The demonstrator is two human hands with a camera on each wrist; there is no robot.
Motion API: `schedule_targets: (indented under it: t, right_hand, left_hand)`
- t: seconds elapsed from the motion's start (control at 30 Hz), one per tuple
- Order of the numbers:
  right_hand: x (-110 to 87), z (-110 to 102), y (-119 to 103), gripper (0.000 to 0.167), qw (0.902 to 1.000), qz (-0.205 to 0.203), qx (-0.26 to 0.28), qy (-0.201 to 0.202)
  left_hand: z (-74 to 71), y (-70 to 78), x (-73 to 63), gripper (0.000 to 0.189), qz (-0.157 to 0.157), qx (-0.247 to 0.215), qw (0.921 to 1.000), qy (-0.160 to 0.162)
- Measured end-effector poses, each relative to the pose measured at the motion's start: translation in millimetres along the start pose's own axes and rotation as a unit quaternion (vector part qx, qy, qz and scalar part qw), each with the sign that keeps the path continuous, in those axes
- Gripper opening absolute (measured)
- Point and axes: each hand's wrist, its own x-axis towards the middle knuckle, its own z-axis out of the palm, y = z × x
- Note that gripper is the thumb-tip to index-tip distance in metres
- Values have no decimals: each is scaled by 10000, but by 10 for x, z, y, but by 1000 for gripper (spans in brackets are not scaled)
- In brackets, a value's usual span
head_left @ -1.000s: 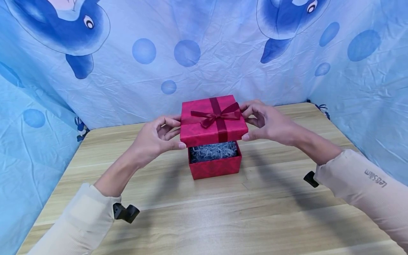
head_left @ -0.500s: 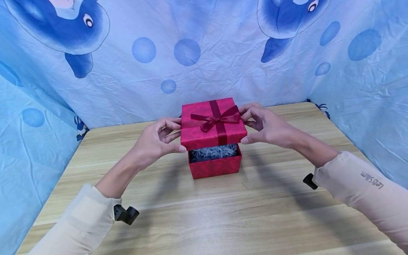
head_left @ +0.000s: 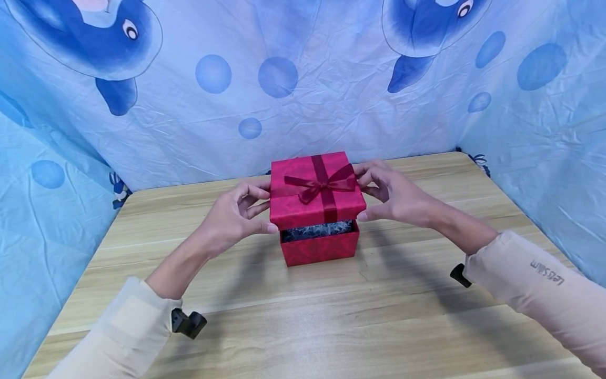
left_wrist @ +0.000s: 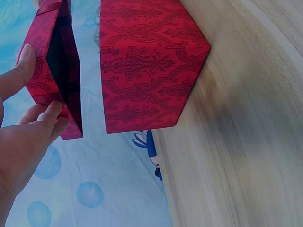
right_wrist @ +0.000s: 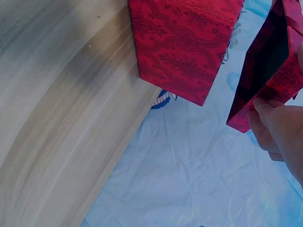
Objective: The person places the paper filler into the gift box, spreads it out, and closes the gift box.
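Between both hands is a red patterned gift box lid (head_left: 303,202) with a dark red ribbon bow (head_left: 319,187). My left hand (head_left: 229,218) grips its left side, and my right hand (head_left: 395,195) holds the right side, thumbs at the near corners. Under the lid stands the red box base (head_left: 322,250), with grey-blue shredded paper (head_left: 317,230) showing through the gap. Both wrist views show the lid (left_wrist: 42,71) apart from the base (left_wrist: 147,66), its dark inside facing the base. Most of the filling is hidden by the lid.
The box stands on a light wood table (head_left: 303,326), towards its back edge. Behind and at both sides hangs a blue curtain (head_left: 317,116) with cartoon whales and bubbles. A black wrist camera (head_left: 188,322) sits at the left cuff.
Both hands have brought the lid down towards the box base. The gap has narrowed, and less shredded paper shows. The base has stayed in place.
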Motion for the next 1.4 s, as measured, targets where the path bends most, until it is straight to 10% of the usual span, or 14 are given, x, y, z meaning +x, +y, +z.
schedule_targets:
  t: [1.4]
  right_hand:
    - [-49, 129, 365, 46, 10000, 42, 83, -32]
  left_hand:
    - [97, -271, -4, 61, -243, 155, 9996, 70]
